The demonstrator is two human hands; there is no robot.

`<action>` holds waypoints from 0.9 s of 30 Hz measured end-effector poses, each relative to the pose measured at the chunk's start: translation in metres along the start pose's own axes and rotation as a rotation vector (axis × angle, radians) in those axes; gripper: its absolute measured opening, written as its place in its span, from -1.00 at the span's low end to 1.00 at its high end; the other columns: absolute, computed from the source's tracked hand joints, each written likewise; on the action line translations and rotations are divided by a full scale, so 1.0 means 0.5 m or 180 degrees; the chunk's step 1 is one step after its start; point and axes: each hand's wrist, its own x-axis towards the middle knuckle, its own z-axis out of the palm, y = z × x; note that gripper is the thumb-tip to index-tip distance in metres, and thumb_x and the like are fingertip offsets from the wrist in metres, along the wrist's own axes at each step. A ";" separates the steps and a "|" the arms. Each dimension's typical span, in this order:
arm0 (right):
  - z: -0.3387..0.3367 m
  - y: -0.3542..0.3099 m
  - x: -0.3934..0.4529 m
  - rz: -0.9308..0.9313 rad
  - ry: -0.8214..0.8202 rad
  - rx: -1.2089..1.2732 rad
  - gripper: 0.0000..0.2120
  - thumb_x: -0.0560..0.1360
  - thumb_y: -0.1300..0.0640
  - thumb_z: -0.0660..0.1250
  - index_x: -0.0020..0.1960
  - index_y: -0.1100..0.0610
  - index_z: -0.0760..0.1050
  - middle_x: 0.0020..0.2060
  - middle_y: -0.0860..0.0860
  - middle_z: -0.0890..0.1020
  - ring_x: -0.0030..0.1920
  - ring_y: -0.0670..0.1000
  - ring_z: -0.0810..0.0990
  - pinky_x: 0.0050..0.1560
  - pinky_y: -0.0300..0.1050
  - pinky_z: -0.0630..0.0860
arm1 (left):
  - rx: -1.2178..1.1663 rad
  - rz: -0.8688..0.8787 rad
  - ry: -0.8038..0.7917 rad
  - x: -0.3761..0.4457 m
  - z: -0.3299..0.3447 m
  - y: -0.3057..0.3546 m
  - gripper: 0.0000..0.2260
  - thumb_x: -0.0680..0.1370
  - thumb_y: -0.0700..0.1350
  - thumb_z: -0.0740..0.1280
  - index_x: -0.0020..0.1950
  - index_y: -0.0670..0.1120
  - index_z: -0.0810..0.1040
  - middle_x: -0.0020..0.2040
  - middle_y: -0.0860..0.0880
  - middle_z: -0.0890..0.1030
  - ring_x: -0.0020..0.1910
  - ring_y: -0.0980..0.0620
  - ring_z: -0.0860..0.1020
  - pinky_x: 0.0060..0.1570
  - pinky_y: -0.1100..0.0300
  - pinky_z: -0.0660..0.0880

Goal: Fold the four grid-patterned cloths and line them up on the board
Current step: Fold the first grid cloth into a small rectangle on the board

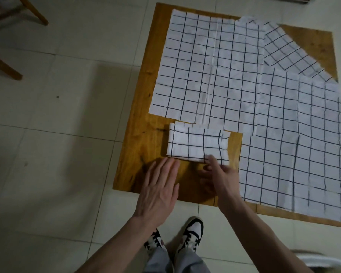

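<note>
The person is standing over the wooden board (pixel 138 134) on the floor, working on the first of the cloths; the folded cloth (pixel 197 145) is lying near the board's front edge. The left hand (pixel 159 186) is open and flat, just beside that cloth; the right hand (pixel 220 174) is loosely open, its fingertips touching the cloth's near corner. Three other cloths are lying flat: the big cloth (pixel 205 66), the corner cloth (pixel 283 50), the right cloth (pixel 299 134). I think the next job is picking one of those and folding it the same way.
</note>
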 end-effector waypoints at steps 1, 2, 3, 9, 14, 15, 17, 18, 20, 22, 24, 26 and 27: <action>-0.010 -0.003 -0.003 0.0040 -0.0008 -0.0194 -0.55 0.64 -0.19 0.27 -0.10 0.18 0.64 -0.27 0.11 0.74 -0.34 0.03 0.64 -0.32 -0.11 0.55 | -0.0008 -0.0010 0.0014 0.002 -0.001 0.000 -0.46 0.72 0.05 0.07 0.68 -0.11 0.13 0.65 -0.11 0.23 0.64 -0.08 0.19 0.55 -0.14 0.27; -0.020 0.000 -0.003 -0.0048 0.0019 -0.0505 -0.50 0.66 -0.22 0.21 -0.14 0.16 0.64 -0.30 0.08 0.73 -0.33 0.04 0.63 -0.31 -0.10 0.56 | -0.0011 -0.0020 0.0023 0.003 -0.002 0.001 -0.46 0.72 0.04 0.07 0.68 -0.11 0.13 0.65 -0.11 0.22 0.64 -0.08 0.19 0.55 -0.15 0.27; -0.028 0.007 -0.005 -0.0301 0.0103 -0.0908 -0.47 0.66 -0.25 0.15 -0.19 0.12 0.62 -0.34 0.04 0.71 -0.34 0.04 0.63 -0.31 -0.07 0.57 | -0.0007 -0.0021 0.0021 0.005 -0.002 0.002 -0.46 0.72 0.04 0.06 0.68 -0.11 0.13 0.65 -0.12 0.21 0.64 -0.08 0.18 0.55 -0.15 0.28; -0.056 0.071 -0.005 -0.3236 0.0312 -0.3032 -0.75 0.71 -0.03 0.14 0.25 0.02 0.52 0.13 -0.01 0.60 0.10 0.02 0.56 0.04 -0.06 0.59 | 0.0131 0.0096 -0.0102 0.017 -0.001 0.020 -0.42 0.72 0.05 0.05 0.69 -0.13 0.05 0.70 -0.15 0.06 0.68 -0.11 0.05 0.56 -0.20 0.24; -0.011 0.106 0.020 -0.3243 -0.0346 -0.4008 -0.41 0.74 -0.19 -0.06 0.69 -0.01 -0.06 0.67 0.00 0.00 0.67 0.03 -0.08 0.60 0.10 -0.02 | 0.0317 -0.0019 -0.0227 0.037 -0.001 0.026 -0.33 0.67 0.08 0.12 0.70 -0.16 -0.01 0.70 -0.17 -0.03 0.68 -0.14 -0.02 0.58 -0.22 0.18; -0.006 0.110 0.026 -0.3217 -0.0411 -0.4067 -0.39 0.73 -0.21 -0.07 0.69 -0.02 -0.11 0.68 -0.02 -0.06 0.67 0.01 -0.14 0.60 0.11 -0.05 | 0.0373 -0.0012 -0.0244 0.040 0.001 0.024 -0.34 0.68 0.09 0.08 0.70 -0.15 -0.01 0.71 -0.16 -0.03 0.68 -0.14 -0.02 0.59 -0.22 0.17; 0.000 0.112 0.036 -0.3113 -0.0492 -0.4136 -0.36 0.72 -0.25 -0.09 0.69 -0.03 -0.18 0.67 -0.05 -0.13 0.66 -0.02 -0.22 0.60 0.11 -0.10 | 0.0438 0.0009 -0.0274 0.046 0.001 0.021 -0.36 0.67 0.09 0.01 0.70 -0.14 -0.02 0.71 -0.16 -0.04 0.68 -0.14 -0.03 0.59 -0.23 0.16; 0.000 0.112 0.040 -0.3055 -0.0505 -0.4165 -0.35 0.72 -0.27 -0.10 0.69 -0.03 -0.20 0.67 -0.06 -0.15 0.66 -0.03 -0.24 0.60 0.10 -0.12 | 0.0452 0.0017 -0.0290 0.050 0.001 0.019 -0.36 0.67 0.09 0.03 0.70 -0.14 -0.01 0.71 -0.16 -0.05 0.68 -0.14 -0.04 0.59 -0.23 0.15; 0.001 0.111 0.043 -0.2987 -0.0526 -0.4197 -0.34 0.71 -0.30 -0.12 0.68 -0.03 -0.21 0.67 -0.07 -0.18 0.65 -0.04 -0.27 0.61 0.10 -0.13 | 0.0499 0.0033 -0.0328 0.057 0.002 0.018 -0.33 0.66 0.09 0.10 0.70 -0.14 -0.01 0.71 -0.16 -0.06 0.69 -0.14 -0.06 0.59 -0.23 0.13; 0.000 0.113 0.042 -0.2953 -0.0578 -0.4158 -0.32 0.69 -0.33 -0.14 0.68 -0.03 -0.21 0.66 -0.08 -0.19 0.65 -0.04 -0.28 0.61 0.10 -0.15 | 0.0532 0.0050 -0.0362 0.059 0.006 0.017 -0.32 0.65 0.10 0.13 0.70 -0.13 0.00 0.71 -0.16 -0.06 0.68 -0.16 -0.06 0.60 -0.23 0.11; -0.003 0.114 0.041 -0.2973 -0.0581 -0.4128 -0.30 0.68 -0.35 -0.14 0.68 -0.03 -0.21 0.67 -0.08 -0.19 0.65 -0.04 -0.27 0.62 0.09 -0.15 | 0.0478 0.0052 -0.0360 0.056 0.011 0.013 -0.34 0.65 0.10 0.10 0.70 -0.11 0.01 0.71 -0.15 -0.05 0.68 -0.15 -0.06 0.60 -0.22 0.11; -0.007 0.114 0.041 -0.2987 -0.0594 -0.4127 -0.29 0.68 -0.36 -0.14 0.68 -0.02 -0.21 0.67 -0.08 -0.19 0.65 -0.04 -0.27 0.63 0.08 -0.15 | 0.0451 0.0063 -0.0389 0.054 0.013 0.008 -0.36 0.66 0.11 0.03 0.70 -0.09 0.00 0.71 -0.13 -0.05 0.69 -0.14 -0.06 0.59 -0.21 0.14; -0.008 0.114 0.042 -0.2992 -0.0610 -0.4125 -0.29 0.68 -0.36 -0.13 0.68 -0.03 -0.22 0.67 -0.09 -0.20 0.65 -0.04 -0.27 0.63 0.08 -0.16 | 0.0462 0.0079 -0.0406 0.054 0.012 0.006 -0.36 0.66 0.13 -0.01 0.71 -0.08 -0.01 0.71 -0.13 -0.05 0.69 -0.13 -0.06 0.59 -0.21 0.15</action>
